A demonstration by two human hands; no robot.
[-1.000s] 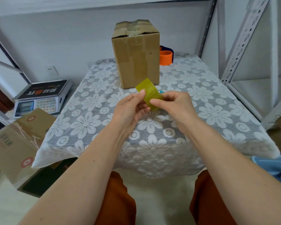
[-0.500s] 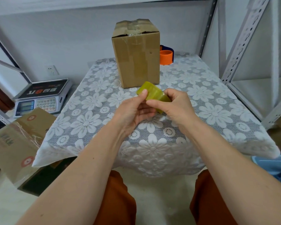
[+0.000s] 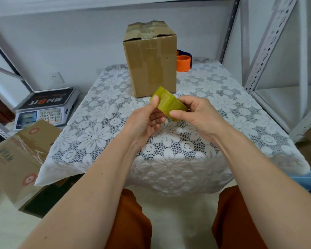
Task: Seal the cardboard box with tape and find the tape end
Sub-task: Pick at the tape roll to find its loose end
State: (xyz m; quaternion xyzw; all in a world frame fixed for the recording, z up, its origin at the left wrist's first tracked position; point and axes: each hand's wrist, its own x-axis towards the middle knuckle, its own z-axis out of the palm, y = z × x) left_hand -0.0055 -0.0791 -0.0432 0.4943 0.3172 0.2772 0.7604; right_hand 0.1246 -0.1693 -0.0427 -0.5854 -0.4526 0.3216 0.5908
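**Both hands on the tape roll, box behind**

Nearest the camera, two bare forearms reach out over orange-clad knees toward a desk (image 3: 241, 126) covered with a white lace flower cloth. Above the front half of the desk, the left hand (image 3: 144, 121) and the right hand (image 3: 199, 117) hold a yellow-green roll of tape (image 3: 168, 104) between them, clear of the cloth. The left thumb presses on the roll's upper left edge with the fingers curled beneath it; the right thumb and fingers are clamped round its lower right side.

Just behind the roll, a cardboard box (image 3: 151, 65) stands upright on the desk, its top flaps closed with clear tape across them. An orange tape dispenser (image 3: 183, 62) sits beside the box at its right rear.

Off the desk to the left lie a weighing scale (image 3: 43, 108) and, nearer, another carton (image 3: 20, 159).
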